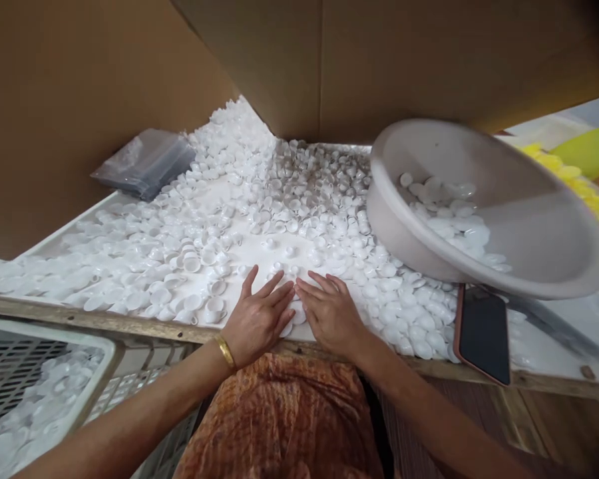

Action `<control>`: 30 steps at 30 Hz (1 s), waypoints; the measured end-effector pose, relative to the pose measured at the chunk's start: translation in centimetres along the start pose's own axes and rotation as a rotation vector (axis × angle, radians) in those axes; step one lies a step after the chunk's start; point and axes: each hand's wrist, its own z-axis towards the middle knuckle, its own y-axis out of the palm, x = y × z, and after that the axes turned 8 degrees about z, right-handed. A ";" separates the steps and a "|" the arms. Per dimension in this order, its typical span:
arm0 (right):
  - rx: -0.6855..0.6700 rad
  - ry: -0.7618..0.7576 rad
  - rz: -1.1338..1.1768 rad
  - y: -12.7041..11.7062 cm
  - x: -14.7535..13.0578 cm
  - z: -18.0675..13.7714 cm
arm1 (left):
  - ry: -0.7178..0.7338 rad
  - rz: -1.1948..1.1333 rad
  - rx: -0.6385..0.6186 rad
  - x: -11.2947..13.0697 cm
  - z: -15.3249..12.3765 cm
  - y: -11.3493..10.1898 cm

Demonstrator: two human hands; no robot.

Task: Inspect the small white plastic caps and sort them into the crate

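My left hand (pixel 257 317) and my right hand (pixel 329 311) lie side by side, fingers stretched flat, on a small bunch of white plastic caps (pixel 292 313) at the near edge of the white table (pixel 259 256). Both hands are open and rest on the caps, fingertips nearly meeting. A gold bangle (pixel 225 350) sits on my left wrist. A large heap of the same white caps (pixel 259 193) spreads over the table beyond and around my hands.
A tilted grey-white basin (pixel 539 219) with caps inside leans at the right. A dark phone (pixel 482 332) lies at the table edge beside it. Clear plastic bags (pixel 144 161) lie at back left. A slotted crate (pixel 34 392) of caps stands lower left. Cardboard walls (pixel 379 60) behind.
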 end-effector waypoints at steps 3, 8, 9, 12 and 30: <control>0.094 0.082 0.050 -1.1 0.6 -1.2 | -0.023 -0.011 -0.004 0.3 -1.0 -0.8; 0.275 0.253 -0.042 -3.0 3.1 -2.2 | -0.084 -0.022 0.088 0.0 0.9 -1.0; 0.246 0.245 -0.077 -3.1 3.4 -1.9 | -0.076 -0.005 0.084 0.1 2.1 -0.7; 0.169 0.229 -0.174 -2.8 3.2 -0.9 | 0.039 0.076 0.001 0.5 6.2 0.8; 0.147 0.246 -0.188 -1.8 2.5 -1.3 | -0.002 0.161 -0.209 0.5 8.3 2.9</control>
